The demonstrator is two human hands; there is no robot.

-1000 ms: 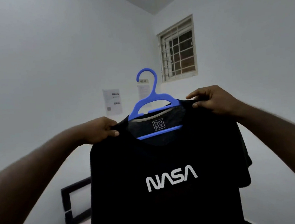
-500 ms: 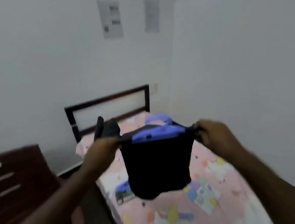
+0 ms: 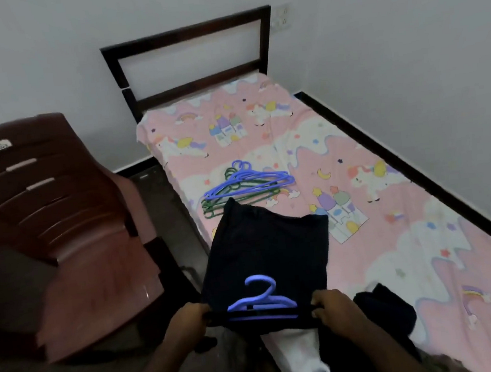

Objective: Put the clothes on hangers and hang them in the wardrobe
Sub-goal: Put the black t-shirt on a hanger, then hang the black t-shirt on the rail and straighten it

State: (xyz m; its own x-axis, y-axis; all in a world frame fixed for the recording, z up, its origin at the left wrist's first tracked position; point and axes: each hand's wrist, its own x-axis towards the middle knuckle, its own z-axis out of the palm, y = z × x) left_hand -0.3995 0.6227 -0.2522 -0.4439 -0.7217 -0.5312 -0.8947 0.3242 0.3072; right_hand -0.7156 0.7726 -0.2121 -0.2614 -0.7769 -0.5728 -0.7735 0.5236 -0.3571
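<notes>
A black T-shirt lies spread flat on the bed, its body reaching away from me. A blue hanger sits inside its neck with the hook lying on the cloth. My left hand pinches the shirt's left shoulder and my right hand pinches the right shoulder, both at the near edge of the bed. Several spare hangers, blue and green, lie stacked on the sheet just beyond the shirt. No wardrobe is in view.
The bed has a pink cartoon sheet and a dark headboard against the far wall. A brown plastic chair stands to the left. More dark clothing lies by my right hand, with white cloth below it.
The shirt on its hanger came down from held up in the air to flat on the bed. My view swung from the wall and window down to the bed.
</notes>
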